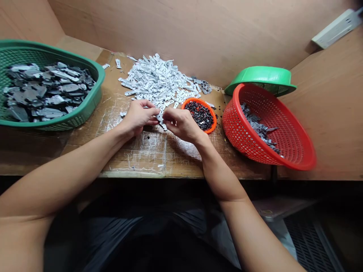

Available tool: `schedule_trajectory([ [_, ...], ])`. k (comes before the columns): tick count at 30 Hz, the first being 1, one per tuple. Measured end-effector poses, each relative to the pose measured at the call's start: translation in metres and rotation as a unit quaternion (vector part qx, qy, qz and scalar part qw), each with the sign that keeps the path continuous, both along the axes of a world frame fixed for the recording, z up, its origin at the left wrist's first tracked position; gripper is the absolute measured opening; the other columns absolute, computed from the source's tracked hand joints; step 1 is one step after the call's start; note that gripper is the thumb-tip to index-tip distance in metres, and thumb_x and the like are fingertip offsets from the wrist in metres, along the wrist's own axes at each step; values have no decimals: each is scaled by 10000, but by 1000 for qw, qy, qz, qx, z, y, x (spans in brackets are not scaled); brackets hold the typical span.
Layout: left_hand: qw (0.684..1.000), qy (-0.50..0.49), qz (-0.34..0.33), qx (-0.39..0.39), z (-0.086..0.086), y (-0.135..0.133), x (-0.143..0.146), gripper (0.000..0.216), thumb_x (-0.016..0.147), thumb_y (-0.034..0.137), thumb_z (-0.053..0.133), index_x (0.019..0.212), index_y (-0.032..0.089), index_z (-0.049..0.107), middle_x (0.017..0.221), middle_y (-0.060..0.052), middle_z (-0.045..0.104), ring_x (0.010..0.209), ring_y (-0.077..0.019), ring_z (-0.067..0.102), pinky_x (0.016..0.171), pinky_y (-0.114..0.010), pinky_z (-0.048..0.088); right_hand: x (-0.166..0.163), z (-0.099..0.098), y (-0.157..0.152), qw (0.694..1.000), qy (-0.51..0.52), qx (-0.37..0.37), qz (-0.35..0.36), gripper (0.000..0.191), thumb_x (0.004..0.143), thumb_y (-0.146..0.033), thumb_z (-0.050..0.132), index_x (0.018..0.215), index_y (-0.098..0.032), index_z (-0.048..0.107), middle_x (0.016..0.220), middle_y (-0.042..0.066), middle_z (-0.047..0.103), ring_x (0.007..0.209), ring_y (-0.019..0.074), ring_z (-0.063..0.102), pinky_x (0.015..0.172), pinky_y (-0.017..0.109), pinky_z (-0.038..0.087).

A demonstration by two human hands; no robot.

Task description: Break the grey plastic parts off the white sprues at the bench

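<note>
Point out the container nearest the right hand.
The small orange bowl of black pieces, beside the right hand; the red basket, dark green basket and bright green container sit farther away.

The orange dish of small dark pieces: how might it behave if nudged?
The orange dish would probably slide rather than tip, looking wide and shallow. Its dark pieces lie loose, so a hard knock might spill some. The shiny tabletop may offer little grip.

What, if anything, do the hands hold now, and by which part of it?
The left hand appears to pinch a small metal piece near its upper end; whether the right hand also grips it cannot be told.
</note>
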State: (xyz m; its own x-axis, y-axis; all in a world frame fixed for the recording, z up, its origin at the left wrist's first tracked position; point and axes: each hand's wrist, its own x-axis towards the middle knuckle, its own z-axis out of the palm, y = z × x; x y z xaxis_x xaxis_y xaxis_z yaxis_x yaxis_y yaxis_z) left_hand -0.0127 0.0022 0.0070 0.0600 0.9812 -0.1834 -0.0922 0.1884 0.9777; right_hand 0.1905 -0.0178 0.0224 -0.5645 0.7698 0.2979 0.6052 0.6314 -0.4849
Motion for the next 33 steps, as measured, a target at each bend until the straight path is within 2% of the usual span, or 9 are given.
schedule_trajectory([
  [4,1000,-14,9,-17,2,0,0,279,750,143,904,775,238,643,749,-20,714,655,-187,705,764,-413,668,3,-1,4,1000,4,-13,1,120,1004,-146,576,957,-256,573,883,36,673,822,211,600,853,361,483],
  [11,1000,-7,-1,-21,5,-1,0,209,714,158,851,749,236,660,699,-27,691,645,-195,702,696,-372,655,6,1,5,997,19,-73,-18,116,980,-156,602,1015,-267,608,896,25,680,819,210,574,834,361,491],
  [20,999,6,-9,-34,6,0,0,203,716,158,841,762,226,654,728,-25,666,624,-181,674,758,-409,646,4,0,6,997,-3,-80,-20,115,979,-166,623,1024,-260,674,879,24,692,840,220,594,859,371,498],
  [23,999,-3,-12,-42,5,1,-1,206,710,176,853,764,227,661,748,-33,689,661,-192,686,789,-419,655,16,4,12,996,-20,-49,-65,105,1014,-205,629,1020,-252,723,879,35,719,855,230,621,873,386,512],
  [28,999,-13,-8,-52,4,6,-5,283,708,204,930,774,250,659,709,-37,667,707,-227,694,836,-446,672,62,15,30,973,-78,-11,-215,180,1002,-220,635,1026,-251,811,901,72,755,915,271,675,944,450,562],
  [30,998,-9,2,-55,7,8,-6,263,750,165,909,766,239,657,688,-18,640,656,-197,657,817,-431,669,75,14,37,966,-104,-24,-234,178,975,-206,661,1024,-241,828,873,69,741,896,270,674,950,466,570],
  [33,998,0,24,-54,14,8,-5,226,844,80,824,761,206,655,690,4,627,612,-156,637,799,-416,660,80,6,46,970,-118,-43,-209,170,952,-169,677,1006,-226,827,857,55,714,891,258,664,938,455,566],
])
